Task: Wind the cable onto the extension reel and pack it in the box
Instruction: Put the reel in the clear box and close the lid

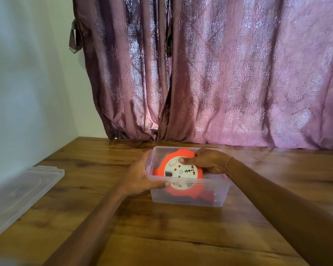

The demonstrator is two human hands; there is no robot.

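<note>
The orange extension reel [179,170], round with a white socket face, lies tilted inside a clear plastic box [188,196] on the wooden table. My right hand [208,161] grips the reel's far right edge, thumb pressed on the white face. My left hand [140,174] clasps the box's left wall, thumb along the front rim. A dark red shape, seemingly the plug or cable end [207,196], shows through the box's front right corner. No loose cable is visible outside the box.
The box's clear lid [21,194] lies flat at the table's left edge. A pink patterned curtain [219,83] hangs right behind the table, a pale wall [23,83] to the left. Bare wood [161,233] lies in front of the box.
</note>
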